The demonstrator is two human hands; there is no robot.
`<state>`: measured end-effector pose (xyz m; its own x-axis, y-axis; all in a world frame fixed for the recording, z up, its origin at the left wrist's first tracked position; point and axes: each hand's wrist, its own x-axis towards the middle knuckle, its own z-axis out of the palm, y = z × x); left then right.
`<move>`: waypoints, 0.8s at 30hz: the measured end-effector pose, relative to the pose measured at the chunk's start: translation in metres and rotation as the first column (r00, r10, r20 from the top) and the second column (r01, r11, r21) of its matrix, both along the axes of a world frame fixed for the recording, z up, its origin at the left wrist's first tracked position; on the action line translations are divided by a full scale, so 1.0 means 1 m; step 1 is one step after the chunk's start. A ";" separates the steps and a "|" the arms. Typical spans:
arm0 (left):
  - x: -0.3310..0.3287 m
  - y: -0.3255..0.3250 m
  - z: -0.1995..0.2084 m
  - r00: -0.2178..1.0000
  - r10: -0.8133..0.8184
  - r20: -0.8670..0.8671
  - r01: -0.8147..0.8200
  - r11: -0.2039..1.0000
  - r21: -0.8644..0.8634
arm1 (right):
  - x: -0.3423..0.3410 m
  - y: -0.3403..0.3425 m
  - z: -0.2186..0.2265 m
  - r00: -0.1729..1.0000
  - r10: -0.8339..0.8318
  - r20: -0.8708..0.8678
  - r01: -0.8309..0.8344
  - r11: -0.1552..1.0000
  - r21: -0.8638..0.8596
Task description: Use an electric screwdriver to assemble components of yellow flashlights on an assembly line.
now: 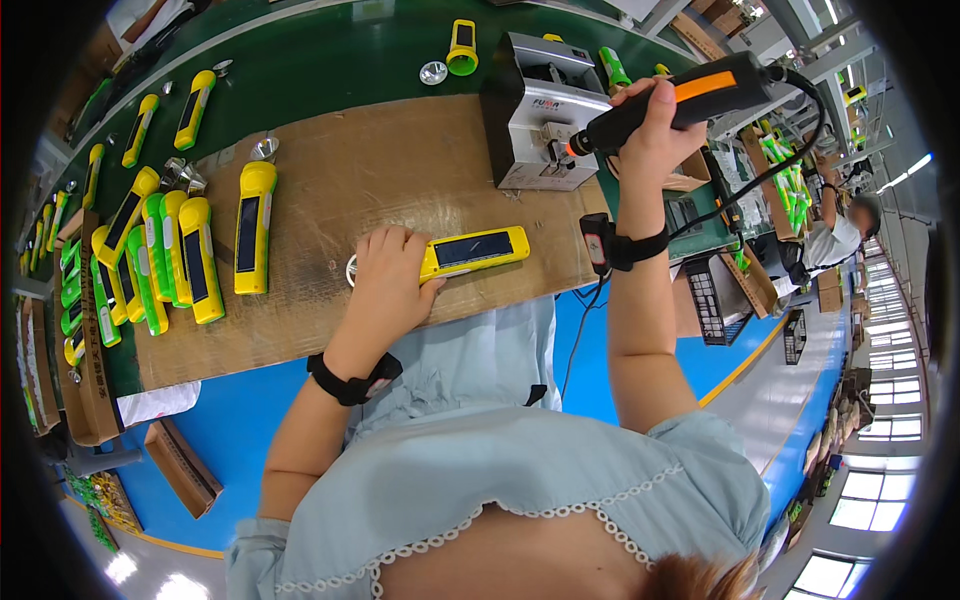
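My left hand (390, 268) is wrapped over the head end of a yellow flashlight (508, 243) with a dark solar panel, which lies flat on the cardboard sheet. A round, pale rim shows beside my fingers at that end. Raised at the right, my right hand (655, 140) grips a black electric screwdriver (725, 85) with an orange stripe. Its tip points left and meets the front of a grey and black screw feeder (515, 110); whether a screw is on the bit, I cannot tell.
Several yellow and green flashlights (200, 260) stand grouped at the left, with reflector cups (185, 175) behind them. The cardboard sheet (390, 140) covers part of the green table (330, 65). A black cable (745, 190) hangs from the screwdriver. Another person (835, 235) is far right.
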<state>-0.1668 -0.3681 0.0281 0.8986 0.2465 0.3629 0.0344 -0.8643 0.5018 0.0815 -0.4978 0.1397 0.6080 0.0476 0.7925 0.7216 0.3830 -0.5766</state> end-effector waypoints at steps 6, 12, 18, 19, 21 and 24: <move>0.000 -0.006 -0.005 0.997 0.053 0.059 -0.053 0.999 -0.013 | 0.000 0.000 0.003 0.995 -0.024 -0.096 0.006 0.983 -0.186; -0.003 -0.014 -0.005 0.987 0.158 0.034 -0.157 0.987 -0.031 | -0.056 -0.010 -0.009 0.897 0.323 -0.303 -0.349 0.937 -0.033; 0.001 -0.012 -0.011 0.984 0.161 0.072 -0.159 0.987 -0.036 | -0.127 -0.002 -0.028 0.806 0.514 -0.294 -0.520 0.852 0.062; 0.001 -0.012 -0.013 0.983 0.163 0.089 -0.161 0.986 -0.032 | -0.134 0.000 -0.028 0.841 0.460 -0.285 -0.493 0.868 -0.051; 0.001 -0.013 -0.014 0.980 0.169 0.104 -0.167 0.986 -0.028 | -0.142 0.006 -0.030 0.857 0.445 -0.261 -0.478 0.875 -0.075; 0.001 -0.012 -0.015 0.979 0.169 0.114 -0.167 0.986 -0.022 | -0.148 0.013 -0.034 0.831 0.498 -0.247 -0.517 0.856 -0.016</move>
<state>-0.1658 -0.3801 0.0131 0.7965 0.3955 0.4574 0.1203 -0.8450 0.5211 -0.0665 -0.4846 0.1061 0.6422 0.4549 0.6170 0.2846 0.6059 -0.7429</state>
